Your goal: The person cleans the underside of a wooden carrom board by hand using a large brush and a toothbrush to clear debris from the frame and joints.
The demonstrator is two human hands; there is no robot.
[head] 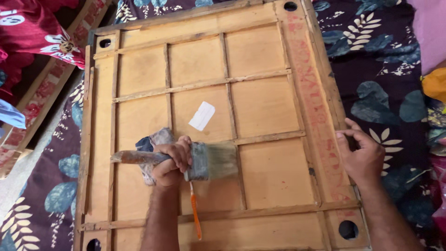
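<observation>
A square wooden board (274,174) lies underside up, with thin wooden strips forming a grid across it. My left hand (172,160) grips a wide flat paintbrush (220,160) by its wooden handle, together with a grey-blue cloth (158,138). The bristles point right and lie on the board near its middle. A thin orange stick (196,218) hangs down from that hand over the board. My right hand (364,155) rests on the board's right frame edge with its fingers curled over it. A small white patch (202,115) sits on the panel just above the brush.
The board lies on a dark purple sheet with a leaf print (385,69). Round holes pierce its corners (348,229). A red flowered fabric (42,32) is at the top left and a yellow item (436,83) at the right edge.
</observation>
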